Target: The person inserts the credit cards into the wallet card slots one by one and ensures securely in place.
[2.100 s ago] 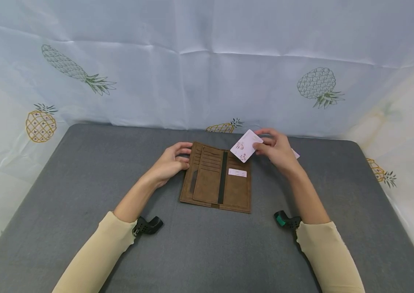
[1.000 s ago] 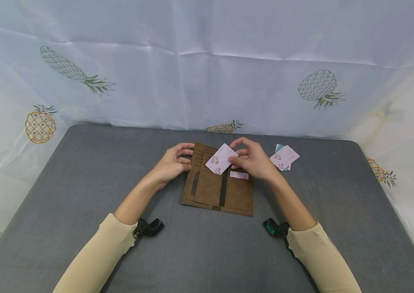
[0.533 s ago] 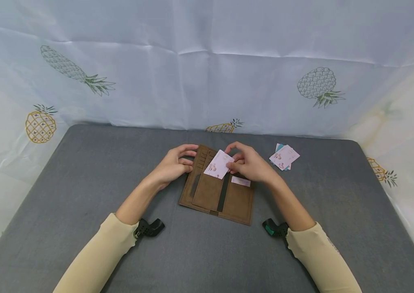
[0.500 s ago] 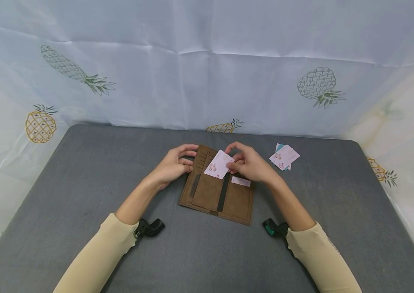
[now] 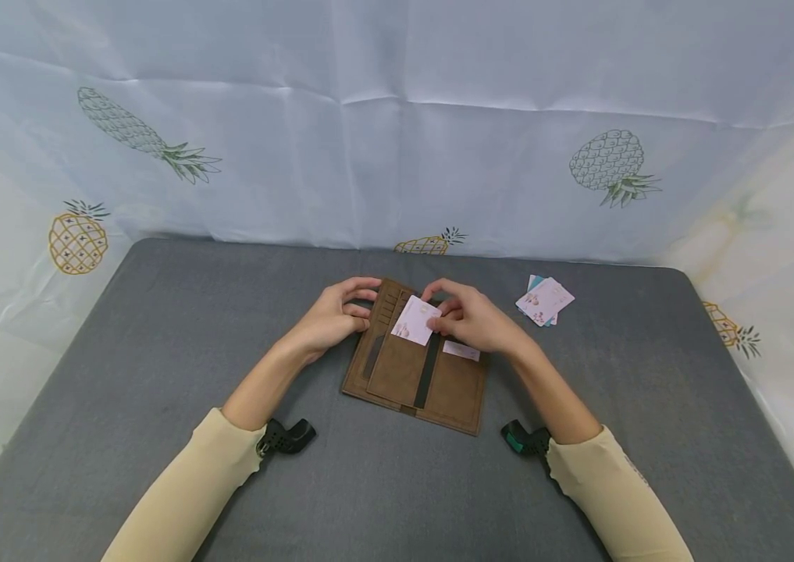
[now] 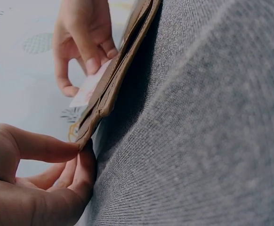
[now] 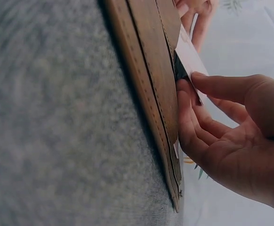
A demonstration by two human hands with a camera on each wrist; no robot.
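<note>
A brown bifold wallet (image 5: pixel 397 367) lies spread out on the grey table, with rows of card slots and a dark strip down its middle. My left hand (image 5: pixel 333 316) pinches the wallet's left edge between thumb and fingers, which the left wrist view shows close up. Between thumb and fingers of my right hand (image 5: pixel 474 316) is a pale pink printed card (image 5: pixel 414 321), tilted over the slots of the wallet's left panel. Whether its lower edge is inside a slot I cannot tell. A second pink card (image 5: pixel 461 350) shows as a strip in the right panel's slot.
A small loose pile of pink and blue cards (image 5: pixel 545 302) lies on the table to the right of my right hand. The grey table (image 5: pixel 397 499) ends at the back against a pale curtain (image 5: pixel 382 172) printed with pineapples.
My right hand has carried the pink card left, from beyond the wallet's right panel to its left panel, and lowered it. The wallet has turned slightly; my left hand stays at its edge.
</note>
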